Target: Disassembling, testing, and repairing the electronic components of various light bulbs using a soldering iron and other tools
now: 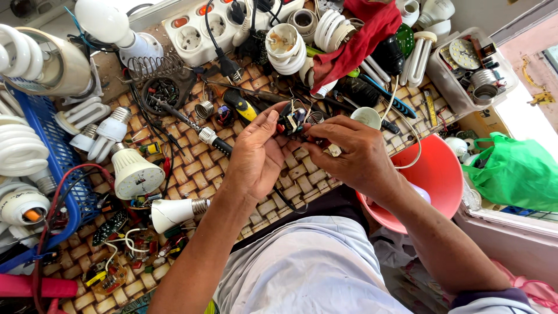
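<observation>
Woven-mat surface (192,152), crowded w/ bulbs, boards, wires. Left hand (258,154) & right hand (354,158) meet above the mat's mid, both grips pinched shut on a small circuit board (292,122) held off the mat. Just left of the board lies a soldering iron (197,129); red bowl (442,174) sits right of it. Risks, as I judge: board's thin leads could snap if twisted; a slip drops it into the clutter; the iron, if hot, could burn the left wrist.
</observation>
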